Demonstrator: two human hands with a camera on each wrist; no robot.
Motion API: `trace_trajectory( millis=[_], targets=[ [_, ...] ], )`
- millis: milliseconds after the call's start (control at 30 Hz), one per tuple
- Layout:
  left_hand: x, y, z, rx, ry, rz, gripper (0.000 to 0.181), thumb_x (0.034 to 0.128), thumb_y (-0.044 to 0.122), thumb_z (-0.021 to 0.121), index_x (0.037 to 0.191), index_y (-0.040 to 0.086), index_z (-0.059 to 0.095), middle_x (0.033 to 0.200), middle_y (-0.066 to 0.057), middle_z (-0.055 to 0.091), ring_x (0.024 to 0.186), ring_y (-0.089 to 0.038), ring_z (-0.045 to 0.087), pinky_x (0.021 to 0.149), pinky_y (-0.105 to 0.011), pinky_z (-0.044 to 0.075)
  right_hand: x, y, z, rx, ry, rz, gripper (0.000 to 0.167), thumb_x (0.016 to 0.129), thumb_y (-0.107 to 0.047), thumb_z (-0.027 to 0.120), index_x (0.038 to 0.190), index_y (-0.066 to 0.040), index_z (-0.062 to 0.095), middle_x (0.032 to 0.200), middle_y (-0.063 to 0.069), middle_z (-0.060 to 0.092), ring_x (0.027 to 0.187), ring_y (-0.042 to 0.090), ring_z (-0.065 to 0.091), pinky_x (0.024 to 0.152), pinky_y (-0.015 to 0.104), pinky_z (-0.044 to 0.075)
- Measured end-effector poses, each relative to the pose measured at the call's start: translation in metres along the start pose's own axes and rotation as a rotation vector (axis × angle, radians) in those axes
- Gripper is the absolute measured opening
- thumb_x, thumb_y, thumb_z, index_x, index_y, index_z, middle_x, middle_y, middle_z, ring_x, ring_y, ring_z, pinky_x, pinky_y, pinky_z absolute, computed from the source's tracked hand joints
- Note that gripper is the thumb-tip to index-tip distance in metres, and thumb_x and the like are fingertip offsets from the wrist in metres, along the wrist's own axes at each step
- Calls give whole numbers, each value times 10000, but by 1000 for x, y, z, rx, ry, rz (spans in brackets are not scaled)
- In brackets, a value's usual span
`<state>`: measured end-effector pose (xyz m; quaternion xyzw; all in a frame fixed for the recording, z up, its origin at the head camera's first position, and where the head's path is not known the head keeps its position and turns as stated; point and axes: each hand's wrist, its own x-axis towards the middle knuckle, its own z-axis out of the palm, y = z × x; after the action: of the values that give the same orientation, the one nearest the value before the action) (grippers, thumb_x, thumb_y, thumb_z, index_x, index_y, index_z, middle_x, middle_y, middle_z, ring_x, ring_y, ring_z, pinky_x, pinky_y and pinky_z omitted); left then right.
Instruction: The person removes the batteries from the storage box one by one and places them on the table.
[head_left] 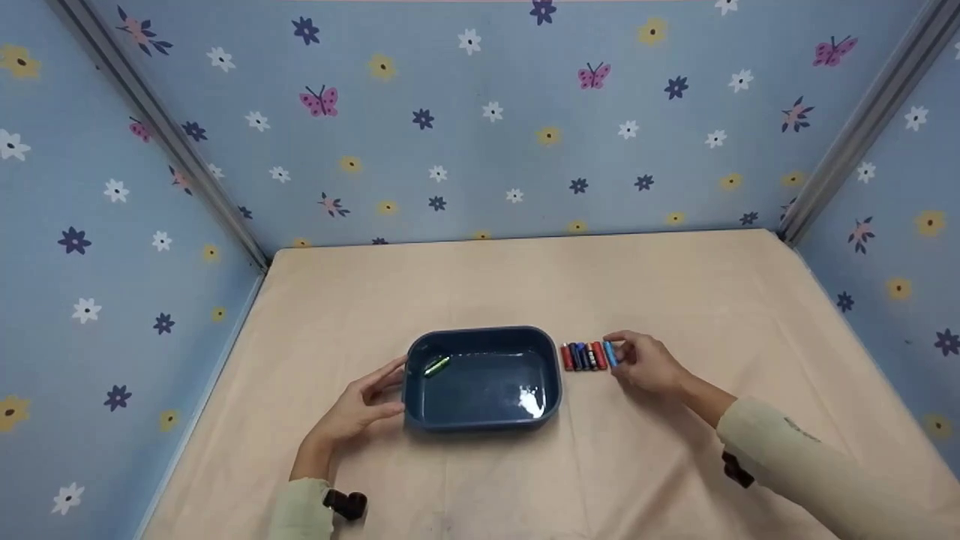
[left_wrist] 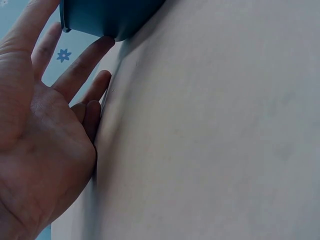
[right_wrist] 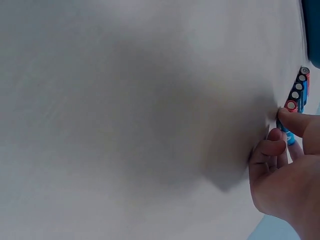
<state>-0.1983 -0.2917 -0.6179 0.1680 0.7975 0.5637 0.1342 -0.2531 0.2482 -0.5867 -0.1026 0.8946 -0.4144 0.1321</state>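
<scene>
A dark blue rectangular basin (head_left: 480,429) sits on the cloth-covered table, with a green battery (head_left: 437,366) lying inside near its left end. My left hand (head_left: 352,409) touches the basin's left side, fingers spread and fairly straight; in the left wrist view its fingertips meet the basin wall (left_wrist: 95,17). To the right of the basin, several batteries (head_left: 581,356) lie side by side in a row, red, dark blue and other colours. At the row's right end my right hand (head_left: 651,365) pinches a light blue battery (head_left: 610,354) between thumb and finger, partly covering it.
A beige cloth (head_left: 517,285) with some creases covers the table. Blue flowered panels (head_left: 480,120) stand at the back and both sides, joined by grey metal posts (head_left: 862,120). Dark wrist cameras (head_left: 346,504) are worn on both sleeves.
</scene>
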Motion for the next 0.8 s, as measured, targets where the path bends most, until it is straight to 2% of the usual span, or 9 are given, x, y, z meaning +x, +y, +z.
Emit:
trace_trajectory(
  millis=[133,200,300,367,433,533,600,800],
  targets=[
    [0,0,0,-2,-2,6,803,1054,148,800,1756,140,411,1749,-235,507,1620,-482,491,1191,-87,397,1,-2,0,-11,-7,-1,583,952,78,749,1516,89,603,1103,185,727,1008,244,631,787,267,510],
    [0,0,0,0,-1,5,803,1054,154,802,1757,146,412,1752,-230,506,1613,-402,526,1191,-85,395,1,-3,1,-12,-9,2,583,953,75,759,1515,91,605,1109,185,726,1023,252,633,817,282,512],
    [0,-1,0,0,1,0,804,1053,154,803,1757,152,414,1760,-221,497,1578,-203,574,1194,-84,393,2,-4,1,-12,-13,2,592,954,73,764,1522,96,600,1119,191,731,1041,260,637,839,293,514],
    [0,-1,0,0,-1,3,805,1054,151,801,1758,148,410,1764,-221,491,1566,-158,577,1197,-83,392,2,-4,1,-10,-15,2,608,950,74,765,1533,97,592,1128,197,739,1050,262,646,832,287,519],
    [0,-1,0,-8,-5,10,805,1055,141,797,1758,135,405,1764,-231,486,1587,-234,570,1198,-85,395,2,-4,1,-3,-15,3,626,946,79,763,1546,94,583,1130,202,743,1052,266,652,807,277,525],
    [0,-1,0,-16,-10,22,805,1057,134,793,1758,116,398,1756,-249,488,1611,-449,520,1194,-87,401,2,-4,2,14,-16,7,653,945,86,761,1568,83,568,1133,205,741,1050,270,653,765,264,528],
    [1,0,0,-23,-13,23,807,1057,133,793,1759,113,396,1753,-253,490,1609,-530,490,1190,-86,401,3,-4,2,19,-15,9,660,946,86,763,1576,75,563,1133,205,735,1050,271,649,745,257,525],
    [0,-1,0,-25,-9,17,808,1054,136,797,1757,115,400,1749,-252,498,1604,-545,487,1188,-84,400,3,-3,2,11,-7,-6,672,936,77,793,1568,74,566,1120,206,736,1015,258,655,713,235,526]
  ],
)
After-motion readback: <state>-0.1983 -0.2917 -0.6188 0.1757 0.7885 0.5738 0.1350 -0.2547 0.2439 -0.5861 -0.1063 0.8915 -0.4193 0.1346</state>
